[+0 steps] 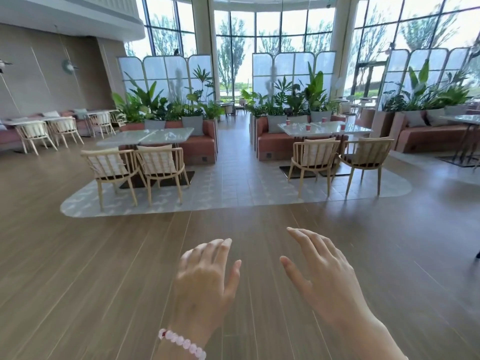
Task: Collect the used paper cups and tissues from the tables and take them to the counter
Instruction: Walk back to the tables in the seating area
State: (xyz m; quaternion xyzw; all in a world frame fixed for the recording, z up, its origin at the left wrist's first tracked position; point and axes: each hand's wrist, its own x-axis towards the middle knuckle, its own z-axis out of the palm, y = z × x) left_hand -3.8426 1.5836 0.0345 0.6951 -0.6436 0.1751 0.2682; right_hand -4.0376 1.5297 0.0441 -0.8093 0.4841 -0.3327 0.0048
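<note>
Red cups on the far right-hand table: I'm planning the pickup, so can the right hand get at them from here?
Probably not yet. The right hand is open over bare floor, and the red cups stand on a table far ahead, behind two chairs.

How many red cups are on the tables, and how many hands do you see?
Red cups: 4, on the right table
Hands: 2, both empty: left hand, right hand
Total: 6
</note>
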